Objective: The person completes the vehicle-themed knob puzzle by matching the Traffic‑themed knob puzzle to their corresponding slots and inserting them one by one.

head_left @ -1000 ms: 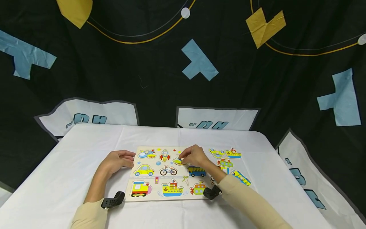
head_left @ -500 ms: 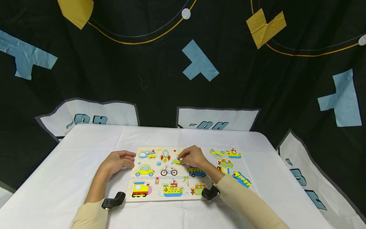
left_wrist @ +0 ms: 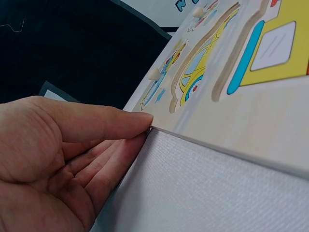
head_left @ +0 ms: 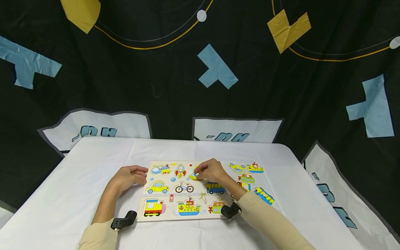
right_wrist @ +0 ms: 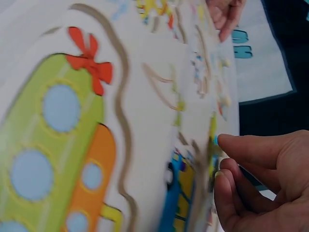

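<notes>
Two hands (head_left: 126, 177) (head_left: 211, 171): right fingers (right_wrist: 251, 147) tight on a yellow piece (head_left: 192, 177), left fingers (left_wrist: 115, 162) loose against a puzzle board (head_left: 168, 216)

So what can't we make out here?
- Seating of the yellow-green piece: partly behind the right hand in the head view, blurred in the right wrist view.
- Loose red-and-yellow piece, head view: partly behind the right forearm.
- Board's near right corner, head view: behind the wrist camera.
- Train picture, left wrist view: cut off by the right edge.
</notes>
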`<move>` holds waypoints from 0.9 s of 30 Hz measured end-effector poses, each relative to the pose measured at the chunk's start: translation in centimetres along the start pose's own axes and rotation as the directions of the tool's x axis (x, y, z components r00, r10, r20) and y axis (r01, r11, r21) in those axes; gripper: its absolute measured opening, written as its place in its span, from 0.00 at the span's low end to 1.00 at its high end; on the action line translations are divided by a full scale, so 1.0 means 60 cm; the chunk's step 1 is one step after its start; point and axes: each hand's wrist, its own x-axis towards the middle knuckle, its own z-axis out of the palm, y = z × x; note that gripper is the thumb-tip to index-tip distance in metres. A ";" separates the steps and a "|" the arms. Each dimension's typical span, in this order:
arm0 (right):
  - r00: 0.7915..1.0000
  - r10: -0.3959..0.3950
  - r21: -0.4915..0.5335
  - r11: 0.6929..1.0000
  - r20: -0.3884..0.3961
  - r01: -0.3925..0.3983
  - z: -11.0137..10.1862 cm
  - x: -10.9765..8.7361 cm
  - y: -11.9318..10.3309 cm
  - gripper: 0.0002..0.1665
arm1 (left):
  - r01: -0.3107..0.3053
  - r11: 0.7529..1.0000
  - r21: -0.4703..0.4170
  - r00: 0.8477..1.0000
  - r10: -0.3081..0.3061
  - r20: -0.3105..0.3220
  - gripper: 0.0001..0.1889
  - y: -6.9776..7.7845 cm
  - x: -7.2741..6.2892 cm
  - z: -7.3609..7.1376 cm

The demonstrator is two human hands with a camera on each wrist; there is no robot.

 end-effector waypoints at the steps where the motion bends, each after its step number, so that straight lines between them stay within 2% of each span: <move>1: 1.000 -0.003 -0.004 1.000 -0.006 0.003 -0.004 -0.001 0.000 0.09 | -0.002 1.000 0.001 1.000 0.002 0.001 0.27 0.000 0.000 0.000; 6: 0.999 0.000 -0.014 1.000 -0.049 -0.001 -0.036 -0.007 0.004 0.10 | -0.008 1.000 0.000 1.000 0.008 0.001 0.27 -0.002 0.002 0.002; 10: 0.998 -0.003 -0.012 1.000 -0.068 0.002 -0.062 -0.010 0.014 0.10 | 0.012 1.000 -0.004 1.000 -0.012 -0.004 0.27 -0.002 0.003 0.003; 17: 0.995 0.021 -0.020 1.000 -0.094 -0.023 -0.105 -0.029 0.053 0.12 | 0.032 1.000 0.000 0.999 -0.032 -0.010 0.28 -0.003 0.003 0.003; 27: 0.996 0.037 -0.045 0.998 -0.079 -0.040 -0.161 -0.064 0.110 0.13 | 0.033 0.999 0.013 0.999 -0.033 -0.006 0.29 -0.003 0.004 0.003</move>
